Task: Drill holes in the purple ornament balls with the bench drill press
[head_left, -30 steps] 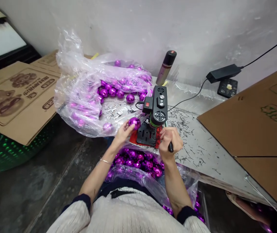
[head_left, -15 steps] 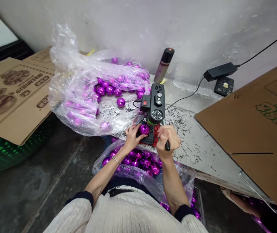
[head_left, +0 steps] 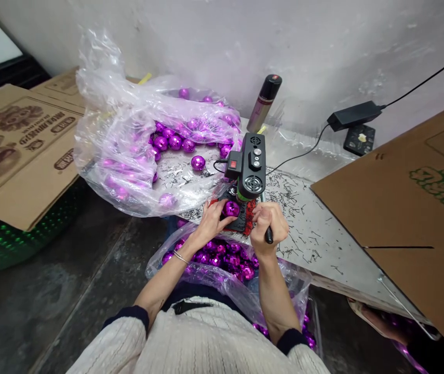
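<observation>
My left hand (head_left: 211, 221) grips a shiny purple ball (head_left: 231, 208) and holds it on the base plate under the small black bench machine (head_left: 250, 169). My right hand (head_left: 268, 224) is closed around the machine's black lever handle (head_left: 269, 236), just right of the ball. Below my hands, a clear plastic bag (head_left: 222, 259) on my lap holds several purple balls.
A big clear bag (head_left: 128, 140) with several purple balls lies open at the back left of the metal table (head_left: 323, 234), which is strewn with small dark shavings. A spray can (head_left: 264, 101) stands behind the machine. Cardboard sheets (head_left: 412, 208) lie right and left. A power adapter (head_left: 352, 115) sits by the wall.
My left hand brought the purple ball down from the machine's left onto its base plate a second ago; in the last half second both hands stayed put.
</observation>
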Available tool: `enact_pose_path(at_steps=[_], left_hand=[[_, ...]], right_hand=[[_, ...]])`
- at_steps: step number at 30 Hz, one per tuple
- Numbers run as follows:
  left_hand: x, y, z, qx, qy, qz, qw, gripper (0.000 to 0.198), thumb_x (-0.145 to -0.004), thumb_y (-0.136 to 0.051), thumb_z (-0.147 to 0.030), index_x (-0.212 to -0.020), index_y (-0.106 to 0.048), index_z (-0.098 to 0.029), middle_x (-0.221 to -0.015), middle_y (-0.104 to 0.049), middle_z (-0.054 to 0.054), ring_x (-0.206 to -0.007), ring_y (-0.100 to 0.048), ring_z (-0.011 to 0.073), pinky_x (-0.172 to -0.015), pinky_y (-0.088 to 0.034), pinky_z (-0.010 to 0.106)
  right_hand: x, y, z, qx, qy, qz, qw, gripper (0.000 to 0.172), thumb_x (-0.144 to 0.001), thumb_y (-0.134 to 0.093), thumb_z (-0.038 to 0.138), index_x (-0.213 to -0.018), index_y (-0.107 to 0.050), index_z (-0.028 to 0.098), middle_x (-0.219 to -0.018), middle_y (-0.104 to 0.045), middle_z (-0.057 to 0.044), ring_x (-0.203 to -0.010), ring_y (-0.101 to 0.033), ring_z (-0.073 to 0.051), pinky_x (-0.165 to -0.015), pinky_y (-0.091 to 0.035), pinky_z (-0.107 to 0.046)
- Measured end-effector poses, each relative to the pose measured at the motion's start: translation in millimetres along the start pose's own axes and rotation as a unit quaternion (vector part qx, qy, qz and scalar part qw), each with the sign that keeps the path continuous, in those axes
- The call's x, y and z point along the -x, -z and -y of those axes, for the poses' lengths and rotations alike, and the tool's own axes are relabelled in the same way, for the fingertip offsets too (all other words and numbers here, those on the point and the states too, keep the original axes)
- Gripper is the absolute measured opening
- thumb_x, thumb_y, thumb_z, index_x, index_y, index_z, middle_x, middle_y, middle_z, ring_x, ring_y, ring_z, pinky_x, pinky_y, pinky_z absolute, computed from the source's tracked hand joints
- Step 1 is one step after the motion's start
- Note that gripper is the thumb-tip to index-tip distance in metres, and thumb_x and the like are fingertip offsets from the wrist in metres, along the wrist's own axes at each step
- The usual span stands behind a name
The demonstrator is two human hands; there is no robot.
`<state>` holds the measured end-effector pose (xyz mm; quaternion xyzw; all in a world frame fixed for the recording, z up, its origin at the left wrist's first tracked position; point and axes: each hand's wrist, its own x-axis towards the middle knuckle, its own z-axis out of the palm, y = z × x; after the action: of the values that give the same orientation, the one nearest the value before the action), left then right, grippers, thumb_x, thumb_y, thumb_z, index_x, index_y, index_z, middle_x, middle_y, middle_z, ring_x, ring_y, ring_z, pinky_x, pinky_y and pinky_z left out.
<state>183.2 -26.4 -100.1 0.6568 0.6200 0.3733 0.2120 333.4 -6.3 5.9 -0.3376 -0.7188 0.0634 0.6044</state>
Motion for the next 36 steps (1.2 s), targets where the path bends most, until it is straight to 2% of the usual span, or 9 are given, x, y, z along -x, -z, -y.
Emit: enact_pose_path(at_steps=[4, 7, 14, 20, 25, 36], left_hand=[[-7, -2.3, -3, -0.008, 0.011, -0.003, 1.000, 0.059, -0.092, -0.072, -0.046, -0.141, -0.054, -0.019, -0.133, -0.068, 0.017, -0.127, -0.062, 0.0320, -0.123, -0.025, 0.056], [-10, -3.7, -2, -0.013, -0.006, -0.002, 1.000, 0.058, -0.091, -0.072, -0.045, -0.140, -0.055, -0.018, -0.134, -0.066, 0.017, -0.128, -0.061, 0.0323, -0.122, -0.027, 0.056], [-14, -19.3, 5, 0.075, -0.014, -0.032, 0.997, 0.064, -0.085, -0.078, -0.044, -0.141, -0.055, -0.021, -0.138, -0.064, 0.015, -0.130, -0.060, 0.0322, -0.112, -0.046, 0.050], [-15, -24.0, 10, 0.117, -0.014, -0.025, 0.993, 0.065, -0.085, -0.078, -0.046, -0.142, -0.056, -0.020, -0.140, -0.065, 0.015, -0.131, -0.061, 0.0310, -0.114, -0.046, 0.048], [-14, -22.7, 11, 0.117, -0.014, -0.022, 0.993, 0.066, -0.085, -0.078, -0.045, -0.142, -0.056, -0.021, -0.140, -0.065, 0.015, -0.132, -0.061, 0.0311, -0.113, -0.047, 0.048], [-12, -26.2, 14, 0.106, -0.006, -0.025, 0.994, 0.067, -0.083, -0.081, -0.043, -0.142, -0.057, -0.022, -0.138, -0.066, 0.015, -0.131, -0.062, 0.0317, -0.113, -0.047, 0.049]], right_hand=[[0, 0, 0, -0.011, 0.006, -0.002, 1.000, 0.029, -0.098, -0.044, 0.014, -0.072, -0.049, 0.023, -0.068, -0.057, 0.001, -0.064, -0.056, -0.013, -0.061, -0.042, -0.029], [1, 0, 0, -0.009, 0.009, -0.001, 1.000, 0.028, -0.098, -0.044, 0.013, -0.072, -0.049, 0.023, -0.068, -0.057, 0.001, -0.064, -0.056, -0.013, -0.061, -0.043, -0.029], [2, 1, 0, -0.003, 0.006, 0.002, 1.000, 0.026, -0.098, -0.043, 0.014, -0.074, -0.051, 0.023, -0.069, -0.059, 0.000, -0.064, -0.057, -0.014, -0.062, -0.044, -0.030], [8, 0, -3, -0.009, 0.011, -0.005, 1.000, 0.026, -0.097, -0.044, 0.014, -0.074, -0.052, 0.023, -0.070, -0.060, 0.000, -0.065, -0.058, -0.014, -0.061, -0.044, -0.030], [28, -8, -17, -0.013, 0.029, -0.016, 0.999, 0.026, -0.099, -0.044, 0.019, -0.074, -0.052, 0.023, -0.072, -0.060, 0.000, -0.062, -0.056, -0.013, -0.059, -0.045, -0.029], [51, -21, -35, -0.003, 0.026, -0.062, 0.998, 0.029, -0.101, -0.040, 0.029, -0.075, -0.051, 0.023, -0.072, -0.057, 0.000, -0.063, -0.057, -0.014, -0.067, -0.049, -0.034]])
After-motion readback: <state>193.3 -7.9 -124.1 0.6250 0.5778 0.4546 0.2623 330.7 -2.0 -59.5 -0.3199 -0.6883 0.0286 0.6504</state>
